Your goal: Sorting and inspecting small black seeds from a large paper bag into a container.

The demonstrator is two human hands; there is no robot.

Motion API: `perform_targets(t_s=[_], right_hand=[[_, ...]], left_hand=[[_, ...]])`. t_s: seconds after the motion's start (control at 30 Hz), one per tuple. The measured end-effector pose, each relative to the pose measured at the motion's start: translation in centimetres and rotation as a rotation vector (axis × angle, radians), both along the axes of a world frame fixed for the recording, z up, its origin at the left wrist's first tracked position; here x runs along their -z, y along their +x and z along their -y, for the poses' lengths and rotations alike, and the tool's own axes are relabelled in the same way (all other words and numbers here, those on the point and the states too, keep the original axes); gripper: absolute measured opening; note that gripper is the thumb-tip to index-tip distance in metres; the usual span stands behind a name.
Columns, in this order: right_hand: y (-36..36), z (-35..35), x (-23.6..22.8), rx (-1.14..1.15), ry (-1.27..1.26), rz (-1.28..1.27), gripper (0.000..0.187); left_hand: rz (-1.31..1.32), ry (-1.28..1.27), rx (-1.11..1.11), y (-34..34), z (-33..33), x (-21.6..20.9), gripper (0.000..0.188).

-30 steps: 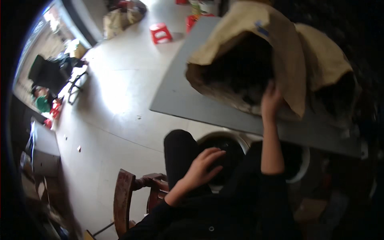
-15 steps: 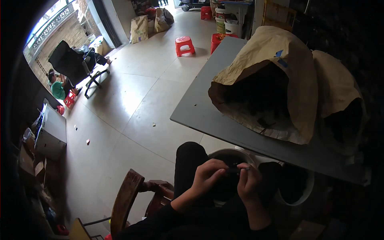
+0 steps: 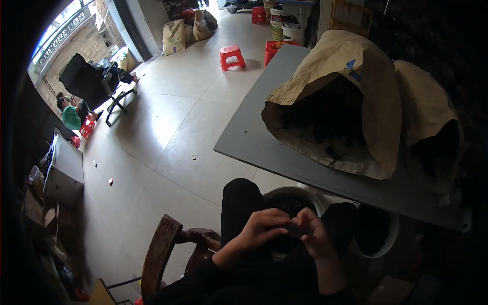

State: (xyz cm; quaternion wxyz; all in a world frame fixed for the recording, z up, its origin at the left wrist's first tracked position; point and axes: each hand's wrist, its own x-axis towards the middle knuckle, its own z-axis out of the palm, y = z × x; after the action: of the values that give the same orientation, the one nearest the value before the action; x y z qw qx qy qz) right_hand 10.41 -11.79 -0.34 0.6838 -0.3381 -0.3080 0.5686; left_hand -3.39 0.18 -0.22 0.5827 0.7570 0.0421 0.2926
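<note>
Over a round bucket (image 3: 319, 202) between my knees, my two hands meet close together. My left hand (image 3: 260, 230) is closed, its fingers and thumb pinching a small dark piece (image 3: 293, 227) whose kind is too dim to make out. On the other side of that piece, my right hand (image 3: 316, 235) is closed too, thumb and fingers bent in against it. Dark items (image 3: 291, 203) lie inside the bucket, blurred by shadow. Just right of my right knee stands a second pale bucket (image 3: 394, 236), filled with something black.
A grey table (image 3: 244, 137) juts in at the right, bearing two open brown paper sacks (image 3: 381, 112) with dark contents. A wooden chair (image 3: 161, 254) is at my left. Farther off are red stools (image 3: 232, 58), an office chair (image 3: 84, 79) and a seated person (image 3: 72, 116).
My right hand's fingers have shifted and turned, lifting a little and curling nearer my left hand. My left hand moved slightly down. The view tilted slightly.
</note>
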Motion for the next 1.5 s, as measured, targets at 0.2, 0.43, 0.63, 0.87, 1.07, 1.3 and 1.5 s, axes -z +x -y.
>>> perform_targets(t_s=[0.2, 0.43, 0.63, 0.87, 1.07, 1.3, 1.5], right_hand=[[1.8, 0.2, -0.9, -0.201, -0.168, 0.202, 0.028], [-2.4, 1.0, -0.9, 0.246, -0.139, 0.009, 0.011], [-2.9, 0.8, 1.7, 0.292, -0.259, -0.252, 0.008], [-3.0, 0.7, 2.5, 0.259, -0.297, -0.356, 0.010], [-1.7, 3.2, 1.9, 0.011, -0.400, -0.383, 0.017], [-3.4, 3.8, 2.9, -0.078, -0.211, -0.567, 0.032], [-3.3, 3.6, 3.2, -0.076, -0.322, -0.264, 0.028]], left_hand=[[-0.028, 0.146, -0.007, 0.0, 0.1, -1.0, 0.024], [-0.009, 0.400, -0.257, -0.1, 2.4, -1.6, 0.024], [-0.101, 0.385, -0.369, 0.3, 3.1, 0.5, 0.021], [-0.209, 0.375, -0.386, -0.4, 3.2, 0.0, 0.026], [-0.203, -0.212, -0.091, -0.6, 4.0, 1.5, 0.037], [-0.094, 0.008, -0.110, -2.4, 3.8, 2.7, 0.030], [-0.149, 0.049, -0.035, -2.1, 3.3, 2.3, 0.027]])
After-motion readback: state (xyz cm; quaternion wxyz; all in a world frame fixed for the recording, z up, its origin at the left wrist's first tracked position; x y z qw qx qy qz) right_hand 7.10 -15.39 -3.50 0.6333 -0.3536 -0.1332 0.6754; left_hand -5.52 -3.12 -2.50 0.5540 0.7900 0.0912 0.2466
